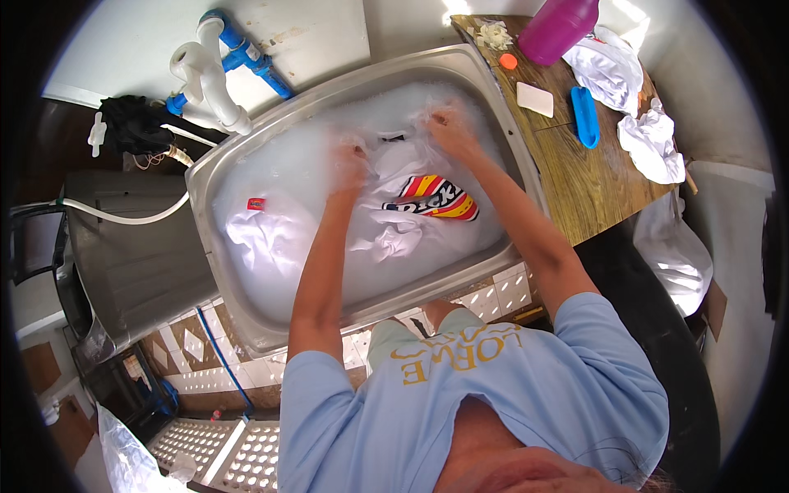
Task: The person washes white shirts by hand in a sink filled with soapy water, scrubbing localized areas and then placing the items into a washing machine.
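A white T-shirt (396, 174) with a red, yellow and black striped print lies partly under cloudy water in a metal sink (205, 218). My right hand (448, 129) is closed on its upper edge at the far right of the sink. My left hand (348, 164) is blurred by motion, its fingers curled at the fabric's left side. Between my hands a dark patch, perhaps a neck label, shows on the cloth. Nearer the left wall, a second white garment (267, 238) with a small red tag floats half submerged.
Right of the sink, a wooden counter (575, 193) bears a pale soap bar (535, 99), a blue brush-like piece (585, 117), a purple bottle (559, 31), an orange cap (508, 62) and crumpled white cloths (651, 144). A white faucet (201, 78) on blue pipe overhangs the sink's far left edge.
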Action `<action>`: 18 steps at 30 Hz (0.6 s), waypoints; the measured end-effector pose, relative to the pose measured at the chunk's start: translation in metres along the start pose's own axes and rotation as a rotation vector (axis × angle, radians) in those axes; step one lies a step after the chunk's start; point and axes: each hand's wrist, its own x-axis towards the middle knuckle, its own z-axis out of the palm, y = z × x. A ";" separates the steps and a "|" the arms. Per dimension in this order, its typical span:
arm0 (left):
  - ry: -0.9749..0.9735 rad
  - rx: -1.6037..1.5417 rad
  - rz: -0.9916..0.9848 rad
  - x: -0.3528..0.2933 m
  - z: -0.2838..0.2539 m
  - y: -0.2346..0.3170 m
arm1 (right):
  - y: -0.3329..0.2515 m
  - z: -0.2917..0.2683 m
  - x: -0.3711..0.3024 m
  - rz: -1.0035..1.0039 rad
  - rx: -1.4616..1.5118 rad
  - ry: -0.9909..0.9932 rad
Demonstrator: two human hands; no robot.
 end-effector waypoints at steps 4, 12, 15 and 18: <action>0.178 -0.051 0.076 0.034 -0.064 0.047 | -0.027 -0.085 0.013 0.292 0.837 0.052; -0.120 -0.557 0.161 0.064 -0.086 0.127 | -0.120 -0.047 0.006 0.017 0.524 -0.241; -0.147 -0.438 0.082 0.044 -0.070 0.098 | -0.080 0.000 0.012 -0.049 0.375 -0.283; -0.075 -0.285 -0.013 0.014 -0.071 0.074 | -0.075 0.005 0.011 0.067 0.529 -0.207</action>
